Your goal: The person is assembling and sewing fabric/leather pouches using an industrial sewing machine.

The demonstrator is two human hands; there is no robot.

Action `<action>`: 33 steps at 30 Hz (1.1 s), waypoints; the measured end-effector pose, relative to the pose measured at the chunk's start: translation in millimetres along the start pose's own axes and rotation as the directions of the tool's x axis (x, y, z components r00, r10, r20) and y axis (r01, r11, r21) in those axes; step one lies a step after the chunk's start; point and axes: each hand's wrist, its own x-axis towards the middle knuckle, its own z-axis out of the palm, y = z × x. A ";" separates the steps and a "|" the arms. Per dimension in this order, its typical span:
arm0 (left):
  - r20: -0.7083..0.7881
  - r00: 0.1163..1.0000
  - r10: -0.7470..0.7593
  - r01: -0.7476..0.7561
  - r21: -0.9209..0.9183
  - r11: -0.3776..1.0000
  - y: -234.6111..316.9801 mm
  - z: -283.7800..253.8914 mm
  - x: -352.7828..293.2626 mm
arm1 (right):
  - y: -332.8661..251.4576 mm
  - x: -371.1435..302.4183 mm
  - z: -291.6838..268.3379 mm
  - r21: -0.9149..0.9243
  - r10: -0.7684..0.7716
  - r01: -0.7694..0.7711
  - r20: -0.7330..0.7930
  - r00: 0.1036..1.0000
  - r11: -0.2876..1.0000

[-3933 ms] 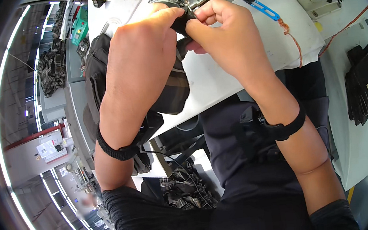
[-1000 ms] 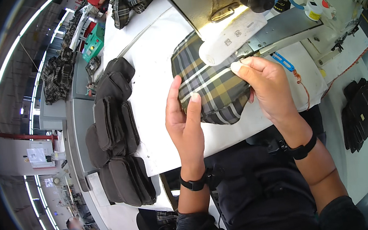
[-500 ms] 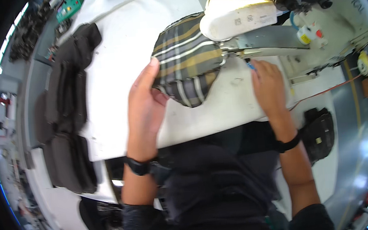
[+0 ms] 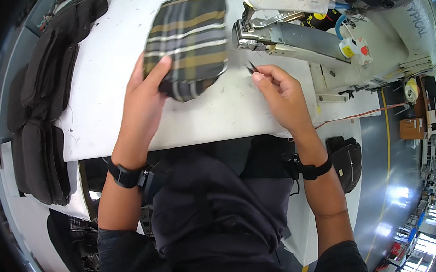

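Hidden: plaid pouch (image 4: pixel 187 39) partly under left hand (image 4: pixel 144 104), which grips its 7 o'clock edge.
Right hand (image 4: pixel 282 95): pinching small dark snips (image 4: pixel 251 69), at pouch's 3 o'clock.

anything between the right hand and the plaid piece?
Head view: only bare white table separates the right hand from the plaid fabric piece; small dark snips stick out of the fingertips.
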 end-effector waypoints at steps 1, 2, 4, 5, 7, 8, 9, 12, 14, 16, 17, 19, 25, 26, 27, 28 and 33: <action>-0.041 0.997 0.060 -0.058 0.056 0.997 -1.6 -14.8 -5.2 | -4.2 -2.2 6.1 0.067 -0.015 0.012 0.044 0.999 0.998; -0.080 0.994 0.078 -0.069 0.107 0.992 -1.7 -26.5 -13.1 | -6.2 -2.8 10.3 0.128 -0.034 0.023 0.083 0.996 0.991; -0.110 0.991 0.078 -0.068 0.092 0.993 -2.0 -58.2 -27.1 | -9.8 -1.3 20.9 0.147 -0.065 0.051 0.091 0.994 0.988; -0.139 0.987 0.079 -0.071 0.062 0.996 -2.6 -67.5 -31.7 | -10.9 0.9 26.0 0.151 -0.098 0.083 0.099 0.990 0.985; -0.128 0.988 0.083 -0.074 0.075 0.994 -6.9 -78.1 -36.7 | -12.5 5.0 36.0 0.163 -0.086 0.062 0.143 0.986 0.985; -0.115 0.985 0.126 -0.110 0.138 0.984 -11.2 -79.1 -38.8 | -13.5 7.9 42.7 0.176 -0.076 0.042 0.193 0.978 0.984; -0.099 0.981 0.168 -0.146 0.198 0.969 -13.0 -79.4 -39.6 | -14.4 10.8 50.1 0.178 -0.082 0.045 0.205 0.975 0.983; -0.082 0.982 0.171 -0.153 0.197 0.969 -10.4 -82.0 -37.3 | -18.0 17.0 71.1 0.259 -0.112 0.042 0.259 0.959 0.965; -0.075 0.982 0.175 -0.156 0.208 0.965 -10.1 -81.7 -36.9 | -24.4 19.4 80.9 0.277 -0.103 0.026 0.268 0.958 0.960; -0.064 0.981 0.182 -0.167 0.190 0.967 -11.8 -81.0 -35.8 | -28.7 19.8 85.1 0.295 -0.097 0.012 0.274 0.957 0.955; -0.047 0.982 0.184 -0.173 0.177 0.969 -11.9 -81.8 -36.2 | -30.1 16.9 86.3 0.256 -0.104 0.029 0.285 0.953 0.966; -0.045 0.982 0.186 -0.175 0.172 0.969 -11.2 -84.2 -37.1 | -33.1 9.1 85.1 0.213 -0.120 0.057 0.294 0.948 0.975; -0.010 0.980 0.197 -0.192 0.164 0.967 -6.6 -83.5 -41.4 | 11.0 -5.8 45.2 -0.318 -0.308 0.288 -0.015 0.951 0.903; -0.005 0.976 0.216 -0.210 0.216 0.954 0.5 -85.0 -43.3 | 14.7 -4.7 36.1 -0.313 -0.312 0.292 -0.014 0.950 0.904; 0.000 0.977 0.212 -0.208 0.209 0.956 9.0 -83.6 -45.7 | 18.3 -4.7 20.9 -0.427 -0.324 0.268 -0.063 0.944 0.864; 0.095 0.951 0.293 -0.305 0.410 0.859 22.6 -82.7 -49.9 | 22.4 -5.0 7.1 -0.533 -0.339 0.232 -0.110 0.934 0.814; 0.584 0.786 0.204 -0.571 0.812 -0.122 88.3 -61.7 -67.2 | 26.9 -10.0 -34.3 -0.798 -0.602 0.322 -0.063 0.796 0.509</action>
